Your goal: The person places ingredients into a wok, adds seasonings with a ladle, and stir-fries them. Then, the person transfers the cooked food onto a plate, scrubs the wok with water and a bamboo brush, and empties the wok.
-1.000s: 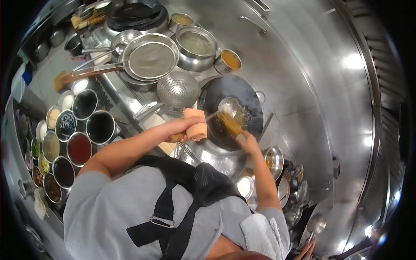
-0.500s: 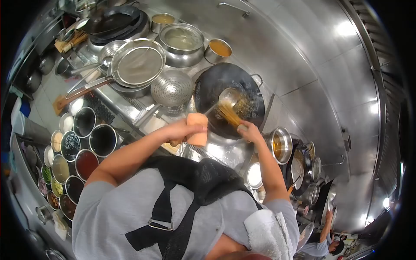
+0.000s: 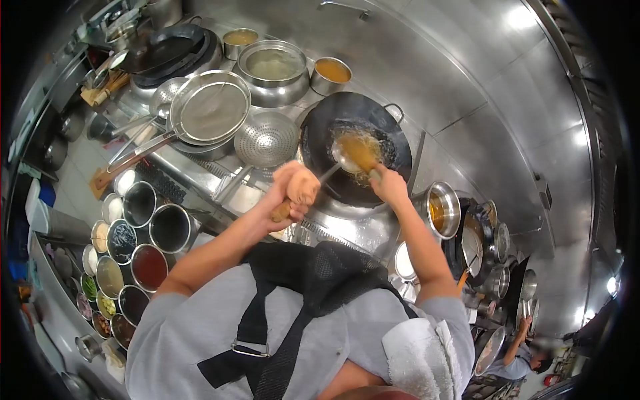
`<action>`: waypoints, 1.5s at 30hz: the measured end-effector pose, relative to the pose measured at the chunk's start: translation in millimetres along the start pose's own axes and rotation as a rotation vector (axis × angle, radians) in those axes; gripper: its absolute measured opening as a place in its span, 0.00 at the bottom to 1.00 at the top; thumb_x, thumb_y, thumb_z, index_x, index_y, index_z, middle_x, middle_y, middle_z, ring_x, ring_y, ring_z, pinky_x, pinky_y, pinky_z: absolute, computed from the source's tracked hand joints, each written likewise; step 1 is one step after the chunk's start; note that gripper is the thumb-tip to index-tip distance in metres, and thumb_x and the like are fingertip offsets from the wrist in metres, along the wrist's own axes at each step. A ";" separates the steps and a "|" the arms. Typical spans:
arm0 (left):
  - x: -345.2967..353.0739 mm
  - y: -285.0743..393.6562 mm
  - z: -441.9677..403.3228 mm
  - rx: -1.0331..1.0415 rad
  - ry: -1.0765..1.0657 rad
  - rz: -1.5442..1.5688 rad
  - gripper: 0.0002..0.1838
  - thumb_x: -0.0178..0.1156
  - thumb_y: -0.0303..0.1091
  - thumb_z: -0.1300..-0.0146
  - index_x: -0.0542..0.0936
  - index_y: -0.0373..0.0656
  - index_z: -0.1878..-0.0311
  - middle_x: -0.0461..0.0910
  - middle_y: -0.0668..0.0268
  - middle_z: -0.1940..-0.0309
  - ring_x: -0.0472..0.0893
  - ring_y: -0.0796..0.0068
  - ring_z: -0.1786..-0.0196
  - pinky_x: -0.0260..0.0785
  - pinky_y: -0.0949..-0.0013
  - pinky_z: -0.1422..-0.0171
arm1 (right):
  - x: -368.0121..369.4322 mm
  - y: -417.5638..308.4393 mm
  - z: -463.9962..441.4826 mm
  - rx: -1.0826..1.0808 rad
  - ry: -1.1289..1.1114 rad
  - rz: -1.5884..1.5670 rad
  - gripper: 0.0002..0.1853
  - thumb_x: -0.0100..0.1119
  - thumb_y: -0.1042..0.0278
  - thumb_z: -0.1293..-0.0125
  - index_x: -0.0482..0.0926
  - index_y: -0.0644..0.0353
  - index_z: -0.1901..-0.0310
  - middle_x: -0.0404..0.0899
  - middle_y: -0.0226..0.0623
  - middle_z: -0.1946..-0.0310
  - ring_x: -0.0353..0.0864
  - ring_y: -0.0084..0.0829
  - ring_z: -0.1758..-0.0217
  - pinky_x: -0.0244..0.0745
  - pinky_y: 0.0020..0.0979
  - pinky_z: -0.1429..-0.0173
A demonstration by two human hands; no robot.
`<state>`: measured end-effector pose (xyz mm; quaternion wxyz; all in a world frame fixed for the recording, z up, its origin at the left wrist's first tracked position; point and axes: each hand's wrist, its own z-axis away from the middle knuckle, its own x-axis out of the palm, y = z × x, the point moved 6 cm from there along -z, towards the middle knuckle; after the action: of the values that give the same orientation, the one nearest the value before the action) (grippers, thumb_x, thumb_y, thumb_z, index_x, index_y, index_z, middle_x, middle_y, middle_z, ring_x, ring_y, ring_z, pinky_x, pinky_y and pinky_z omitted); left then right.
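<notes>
My left hand (image 3: 288, 192) is closed around the wooden-ended handle of a ladle (image 3: 329, 175), with a peach-coloured cloth or pad (image 3: 305, 187) in the grip. The ladle's bowl lies inside a dark wok (image 3: 313, 143). My right hand (image 3: 390, 185) grips the butt of a bamboo wok brush (image 3: 357, 148). Blurred by motion, the bristles are down in the wok by the ladle bowl and partly cover it. Splashing, cloudy liquid shows around them.
Left of the wok sit a perforated strainer (image 3: 267, 139) and a wire-mesh sieve (image 3: 212, 112). Pots of liquid (image 3: 331, 71) stand behind. A metal pot of oil (image 3: 438, 211) is at right. Several seasoning containers (image 3: 149, 267) are at left. Another person (image 3: 517, 357) works at far right.
The brush has swept across the wok toward the ladle bowl and the liquid is splashing. My left hand has turned and lifted slightly, and the cloth in it now looks bunched.
</notes>
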<state>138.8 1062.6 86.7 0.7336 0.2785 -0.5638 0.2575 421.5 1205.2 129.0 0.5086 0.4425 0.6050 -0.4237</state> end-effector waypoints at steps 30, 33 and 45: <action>9.4 -10.0 -23.3 -0.031 0.198 -0.449 0.32 0.53 0.66 0.26 0.80 0.39 0.55 0.78 0.67 0.72 0.69 0.85 0.82 0.62 0.82 0.83 | 18.9 38.9 -35.9 -0.008 -0.142 0.143 0.28 0.73 0.57 0.41 0.83 0.42 0.36 0.89 0.48 0.60 0.91 0.43 0.59 0.87 0.45 0.53; 19.6 -14.3 -26.5 -0.007 0.026 -0.077 0.30 0.57 0.63 0.28 0.79 0.39 0.52 0.77 0.62 0.67 0.70 0.82 0.80 0.66 0.79 0.80 | 40.5 56.7 -27.2 -0.023 -0.335 -0.228 0.19 0.63 0.62 0.38 0.86 0.44 0.44 0.89 0.50 0.58 0.89 0.53 0.56 0.87 0.45 0.53; 13.8 -18.5 -33.9 0.003 0.006 0.133 0.28 0.56 0.66 0.29 0.80 0.49 0.50 0.72 0.58 0.62 0.71 0.79 0.74 0.69 0.77 0.74 | 35.7 42.7 -36.2 -0.060 -0.110 0.172 0.13 0.59 0.64 0.36 0.88 0.47 0.52 0.89 0.50 0.62 0.90 0.49 0.56 0.85 0.48 0.53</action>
<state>177.9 1074.0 90.8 0.7162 0.2409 -0.5785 0.3073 450.8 1254.4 95.4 0.5885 0.4533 0.5483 -0.3840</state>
